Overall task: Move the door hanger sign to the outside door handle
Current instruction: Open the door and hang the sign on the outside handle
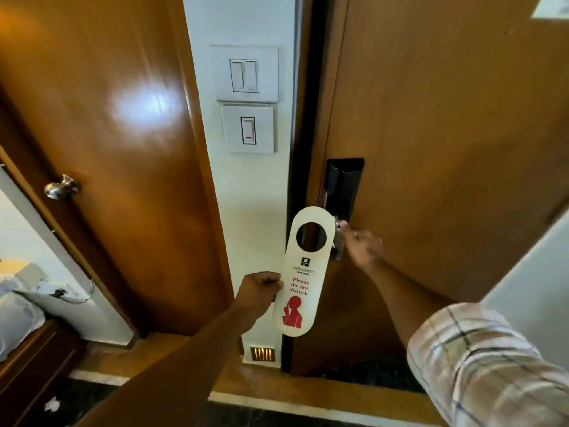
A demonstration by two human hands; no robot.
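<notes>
The left hand (261,286) holds the cream oblong card door hanger sign (303,272) with red "Please do not disturb" lettering, its grip pinched on the sign's left edge at mid-height. The sign stands nearly upright in the air, its round hole uppermost, just in front of the door's edge and beside the silver metal lever handle (338,241). The right hand (361,245) reaches to that handle below the black lock plate (343,186) on the brown wooden door (446,134); whether its grip is closed around the handle I cannot tell.
</notes>
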